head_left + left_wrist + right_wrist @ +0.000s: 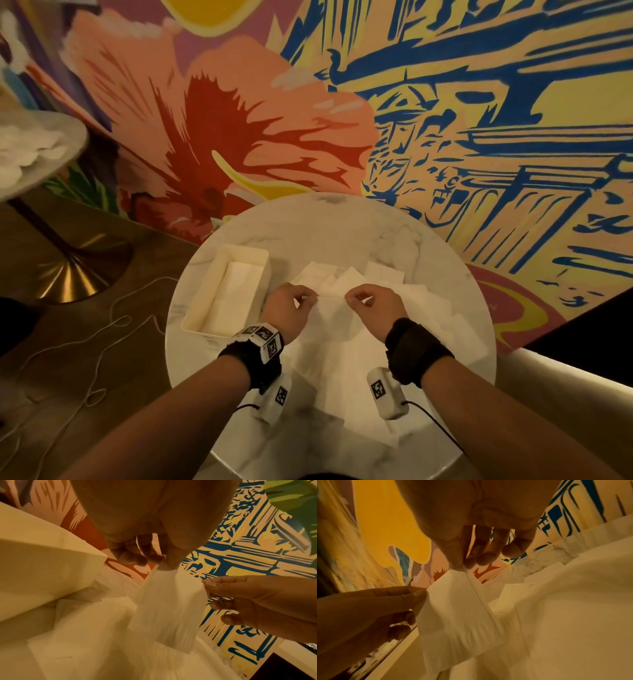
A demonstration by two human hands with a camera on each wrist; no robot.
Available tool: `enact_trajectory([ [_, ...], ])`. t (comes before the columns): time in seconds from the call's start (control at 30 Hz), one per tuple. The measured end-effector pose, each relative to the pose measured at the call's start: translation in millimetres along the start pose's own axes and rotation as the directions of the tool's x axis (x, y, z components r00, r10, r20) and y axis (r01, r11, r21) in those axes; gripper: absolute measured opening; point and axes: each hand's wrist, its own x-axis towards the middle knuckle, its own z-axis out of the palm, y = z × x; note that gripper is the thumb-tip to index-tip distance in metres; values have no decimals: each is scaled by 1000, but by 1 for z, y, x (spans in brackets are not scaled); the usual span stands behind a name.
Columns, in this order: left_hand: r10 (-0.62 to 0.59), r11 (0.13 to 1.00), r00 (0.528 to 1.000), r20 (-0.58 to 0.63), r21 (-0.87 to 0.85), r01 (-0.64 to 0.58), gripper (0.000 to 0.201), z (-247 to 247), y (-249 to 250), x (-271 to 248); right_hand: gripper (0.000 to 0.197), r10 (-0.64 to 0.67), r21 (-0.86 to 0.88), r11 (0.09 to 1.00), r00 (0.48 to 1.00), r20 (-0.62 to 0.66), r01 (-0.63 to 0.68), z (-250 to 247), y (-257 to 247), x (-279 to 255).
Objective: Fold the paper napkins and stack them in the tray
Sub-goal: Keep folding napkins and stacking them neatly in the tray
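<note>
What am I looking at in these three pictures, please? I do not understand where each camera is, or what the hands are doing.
There is no machine here: a person works with two bare hands and wears three cameras. The wide picture comes from the head and looks down at a round marble table. The other two come from small cameras strapped to each wrist, which look along the hand at the fingers.

The left hand and the right hand each pinch one upper corner of a white paper napkin, so it hangs between them above the table. That grip is by thumb and fingertip. More loose napkins lie beneath. To the left stands a cream tray with folded napkins already inside.
</note>
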Motion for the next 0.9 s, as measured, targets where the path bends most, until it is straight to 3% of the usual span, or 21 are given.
enact_trajectory([
  [0.13, 20, 1000, 999, -35, 22, -19, 12, -11, -7, 2, 8, -96, -111, 989, 995, -8, 94, 6, -15, 4],
  [0.23, 29, 998, 998, -62, -45, -32, 11, -19, -5, 1, 5, -119, -28, 992, 993, 24, 120, 13, -25, 5],
  [0.33, 21, 991, 998, -58, -132, -29, 11, -28, 1, -1, 4, -120, -54, 991, 992, 43, 123, 17, -32, 8],
  [0.4, 42, 989, 998, -36, -141, -47, 8, -33, 3, -2, 2, -115, -75, 990, 992, 57, 119, 19, -37, 10],
  [0.5, 52, 988, 998, 21, -147, -49, 21, -37, 3, 0, 3, -123, -33, 991, 986, 115, 128, 24, -45, 12],
  [0.63, 83, 989, 996, -29, -123, -86, 13, -48, 0, 7, 5, -129, 23, 992, 985, 112, 127, 27, -55, 15],
  [0.83, -32, 969, 992, -120, -246, 1, 7, -68, -20, 19, 11, -97, 125, 988, 993, 63, 88, 29, -60, 26],
  [0.9, -45, 957, 993, -110, -289, 12, 18, -75, -23, 18, 16, -93, 177, 981, 994, 49, 83, 35, -66, 31],
])
